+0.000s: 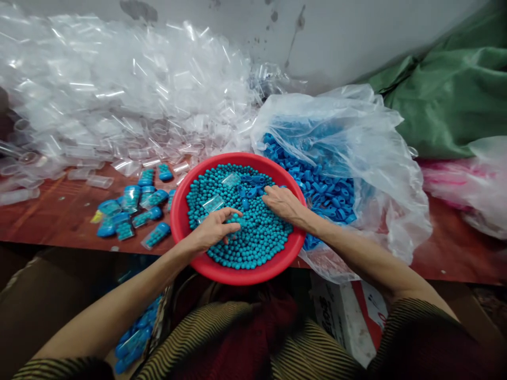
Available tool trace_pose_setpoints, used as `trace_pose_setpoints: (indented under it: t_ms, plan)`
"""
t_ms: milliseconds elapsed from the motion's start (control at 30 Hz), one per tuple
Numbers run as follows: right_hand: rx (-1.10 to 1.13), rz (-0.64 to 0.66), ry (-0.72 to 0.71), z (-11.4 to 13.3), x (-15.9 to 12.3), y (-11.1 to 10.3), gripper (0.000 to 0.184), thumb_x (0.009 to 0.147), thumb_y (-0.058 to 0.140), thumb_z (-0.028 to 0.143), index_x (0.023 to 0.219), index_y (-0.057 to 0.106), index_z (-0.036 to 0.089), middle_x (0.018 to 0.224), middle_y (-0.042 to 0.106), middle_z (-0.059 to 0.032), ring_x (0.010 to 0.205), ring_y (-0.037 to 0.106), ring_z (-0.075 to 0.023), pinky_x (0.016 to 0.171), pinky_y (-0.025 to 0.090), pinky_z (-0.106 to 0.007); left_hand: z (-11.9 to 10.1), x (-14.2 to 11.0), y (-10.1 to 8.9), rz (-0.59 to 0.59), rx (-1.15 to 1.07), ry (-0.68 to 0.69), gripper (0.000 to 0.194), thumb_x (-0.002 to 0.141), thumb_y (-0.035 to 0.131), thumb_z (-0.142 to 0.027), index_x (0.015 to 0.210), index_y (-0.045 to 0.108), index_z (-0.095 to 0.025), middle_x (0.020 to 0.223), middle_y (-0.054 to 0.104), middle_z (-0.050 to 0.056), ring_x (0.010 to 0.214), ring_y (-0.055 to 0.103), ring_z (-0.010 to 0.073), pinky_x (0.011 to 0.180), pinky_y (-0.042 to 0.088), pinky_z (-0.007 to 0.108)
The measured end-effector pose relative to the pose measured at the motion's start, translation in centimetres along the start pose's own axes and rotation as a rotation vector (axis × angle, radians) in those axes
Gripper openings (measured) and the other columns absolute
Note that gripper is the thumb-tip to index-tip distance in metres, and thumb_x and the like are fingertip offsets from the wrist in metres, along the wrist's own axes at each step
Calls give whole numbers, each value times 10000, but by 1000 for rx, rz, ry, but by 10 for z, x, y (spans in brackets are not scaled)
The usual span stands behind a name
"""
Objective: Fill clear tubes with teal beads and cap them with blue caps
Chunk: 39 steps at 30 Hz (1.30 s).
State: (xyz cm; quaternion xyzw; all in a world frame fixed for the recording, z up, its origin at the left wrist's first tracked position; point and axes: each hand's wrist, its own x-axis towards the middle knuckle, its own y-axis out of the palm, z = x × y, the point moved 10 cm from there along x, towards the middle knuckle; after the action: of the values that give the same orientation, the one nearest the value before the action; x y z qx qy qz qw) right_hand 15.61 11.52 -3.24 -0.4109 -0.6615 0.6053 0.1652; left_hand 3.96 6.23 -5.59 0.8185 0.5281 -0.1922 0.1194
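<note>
A red basin (236, 278) full of small teal balls (253, 245) is in front of me. My left hand (214, 230) is over its left side, thumb and fingers closed around a small clear tube (236, 217) with teal balls showing through it. My right hand (283, 204) reaches in from the right, fingertips curled together at the blue plastic caps (247, 191) lying on the balls; it appears to pinch one, mostly hidden by the fingers. Clear tubes (214, 203) also lie on the balls near my left hand.
Filled tubes with blue caps (130, 199) lie left of the basin. A large heap of clear tubes (130, 84) covers the back left. On the right, a clear plastic bag (390, 174) holds many blue caps (328, 192). Green cloth (455, 100) hangs beyond; more filled tubes (137, 335) lie below the table edge.
</note>
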Motion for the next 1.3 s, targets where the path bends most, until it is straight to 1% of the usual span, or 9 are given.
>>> trace_pose_setpoints:
  t_ms: [100,267,533,667,833,967,1033,1167,1300]
  plan:
    - [16,-75,-93,21,-7,-10,310,932,312,140,917,622,144,999,584,-150,958,511,-265,758,379,-366,-3,-7,8,115,-221,-62,435,690,673,-347,1039,479,-175,757,596,1,525,555,93,413,377,188]
    - [160,-22,-70,25,-13,8,330,940,251,118,1033,568,129,910,607,-118,760,538,-209,670,371,-323,-21,-18,27,353,-392,10,460,675,718,-388,1015,466,-208,757,628,20,620,624,145,430,415,192]
    - [540,-257,81,0,-15,-17,145,889,463,199,984,542,124,967,589,-104,884,531,-187,779,402,-290,-19,-2,2,-10,-11,192,355,712,634,-279,1017,473,-193,819,551,-22,530,561,73,405,400,173]
    - [699,-345,114,9,-20,-37,220,921,434,256,1099,508,150,897,600,-53,792,542,-158,709,403,-259,-15,1,4,0,45,176,332,738,589,-291,1028,460,-194,883,540,-9,478,522,61,363,369,185]
    - [529,-214,-102,53,-27,-33,388,914,344,140,1287,450,162,914,570,-82,774,506,-167,665,401,-268,-18,-2,-1,-50,66,187,273,726,583,-253,966,468,-191,855,541,-21,471,451,45,379,353,185]
    - [584,-64,-139,48,-33,-9,340,867,375,80,1112,598,154,862,582,-68,721,512,-150,658,419,-257,-12,-2,-5,-82,98,122,257,723,592,-251,941,471,-191,827,533,-30,447,429,38,395,363,193]
    - [685,-158,-75,32,-33,-13,343,861,378,76,1102,609,155,882,612,-71,771,546,-161,718,439,-281,-13,-1,-5,-83,91,126,247,716,600,-245,923,478,-191,826,522,-33,470,432,38,416,383,192]
    - [978,-533,140,-1,-38,-39,318,895,377,162,1143,576,160,1002,629,-88,911,573,-177,831,445,-330,-11,1,1,-31,52,120,287,724,607,-276,959,464,-193,800,511,-42,465,462,43,392,362,184]
    - [1220,-596,129,15,-32,-47,195,863,450,189,972,610,172,923,636,-47,852,583,-153,794,459,-299,-14,0,3,0,-29,173,383,727,617,-316,1035,422,-199,776,522,-47,459,502,54,372,358,177]
